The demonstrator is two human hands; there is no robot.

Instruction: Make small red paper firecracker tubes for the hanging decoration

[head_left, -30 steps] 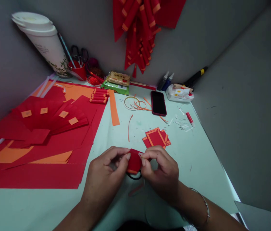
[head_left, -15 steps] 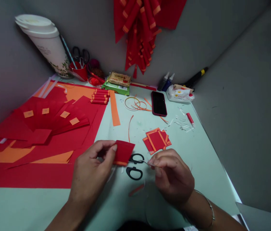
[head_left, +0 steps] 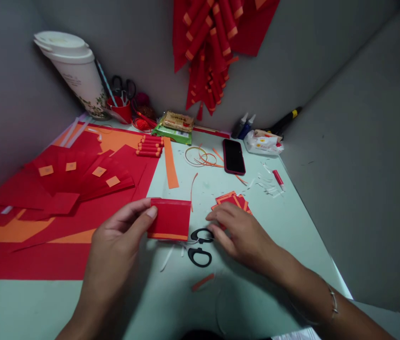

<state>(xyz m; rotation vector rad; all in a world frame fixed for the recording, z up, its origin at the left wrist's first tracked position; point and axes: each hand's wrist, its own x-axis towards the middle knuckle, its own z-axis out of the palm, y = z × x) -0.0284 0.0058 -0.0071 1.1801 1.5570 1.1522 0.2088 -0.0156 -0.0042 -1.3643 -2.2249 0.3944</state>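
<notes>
Between thumb and fingers, my left hand (head_left: pixel 122 231) pinches a red paper rectangle (head_left: pixel 169 218) with an orange strip along its lower edge. My right hand (head_left: pixel 237 231) is to the right of that paper, over the black-handled scissors' upper loop and the near part of a pile of red cards with orange strips (head_left: pixel 233 200). Its thumb and fingertips are apart, and nothing shows between them. The scissors (head_left: pixel 200 257) lie on the table, blades partly under the held paper. White slivers and an orange scrap (head_left: pixel 203 282) lie close by.
Red and orange sheets (head_left: pixel 115 255) cover the left side. Small red rolls (head_left: pixel 149 146), an orange strip (head_left: pixel 170 163), thin loops (head_left: pixel 200 156), a phone (head_left: pixel 234 157) and a glue stick (head_left: pixel 278 179) lie farther back. A tall cup (head_left: pixel 75 75) stands back left.
My left hand has turned the red paper flatter toward the camera. The thin white strip is gone from my right hand, whose fingers have parted and moved up and left toward the card pile.
</notes>
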